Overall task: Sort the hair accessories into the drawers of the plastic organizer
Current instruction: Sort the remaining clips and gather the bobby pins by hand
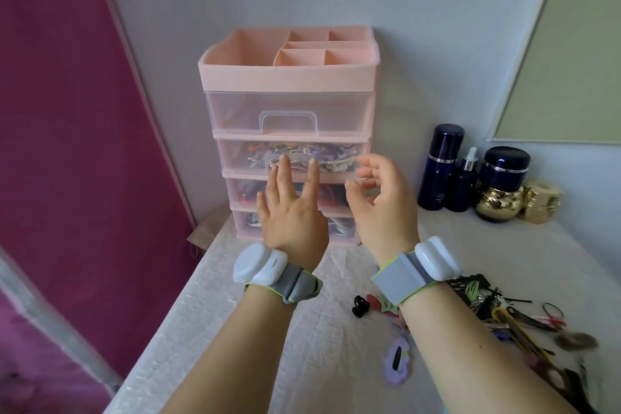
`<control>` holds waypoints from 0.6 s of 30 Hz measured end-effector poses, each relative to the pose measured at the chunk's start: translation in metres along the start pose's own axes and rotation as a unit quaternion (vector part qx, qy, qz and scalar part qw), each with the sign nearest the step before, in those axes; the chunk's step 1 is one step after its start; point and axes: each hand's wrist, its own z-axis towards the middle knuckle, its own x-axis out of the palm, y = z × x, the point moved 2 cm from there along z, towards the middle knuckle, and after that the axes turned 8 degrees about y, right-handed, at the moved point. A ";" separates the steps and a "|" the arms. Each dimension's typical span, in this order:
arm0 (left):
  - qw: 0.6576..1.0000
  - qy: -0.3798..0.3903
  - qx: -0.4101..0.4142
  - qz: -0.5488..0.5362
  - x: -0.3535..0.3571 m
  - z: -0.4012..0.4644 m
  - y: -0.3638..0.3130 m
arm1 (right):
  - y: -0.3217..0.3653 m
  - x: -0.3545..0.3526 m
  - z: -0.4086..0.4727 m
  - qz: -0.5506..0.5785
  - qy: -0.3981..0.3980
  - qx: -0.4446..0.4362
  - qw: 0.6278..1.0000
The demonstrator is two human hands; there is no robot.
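Partly sorted — drawers (289,158) already stuffed, pile (514,309) still loose on surface (268,329). Left hand (290,208) flat and empty, right hand (383,198) loosely curled, empty — nothing gripped.

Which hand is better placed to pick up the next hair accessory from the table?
Right, probably. The loose accessories lie on the table under and beside the right hand; the left hand is raised before the organizer, farther from them.
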 end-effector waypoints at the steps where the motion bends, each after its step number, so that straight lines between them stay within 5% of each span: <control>1: 0.999 -0.027 0.008 -0.033 -0.005 -0.001 -0.001 | 0.001 0.000 0.000 0.003 0.004 -0.002 1.000; 4: 0.967 -0.121 0.050 -0.217 -0.024 0.003 -0.006 | 0.005 0.002 0.000 0.024 0.009 -0.004 1.000; 7: 0.908 -0.124 -0.014 -0.400 -0.042 0.017 -0.013 | 0.006 0.003 -0.003 0.047 0.009 0.005 0.999; 9: 0.827 -0.101 -0.093 -0.545 -0.050 0.030 -0.015 | 0.004 0.004 -0.005 0.065 0.014 0.023 0.998; 12: 0.639 -0.063 -0.158 -0.750 -0.061 0.042 -0.020 | 0.001 0.005 -0.010 0.089 0.022 0.041 0.995; 18: 0.510 -0.006 -0.202 -0.836 -0.077 0.045 -0.029 | -0.005 0.000 -0.017 0.108 0.028 0.058 0.992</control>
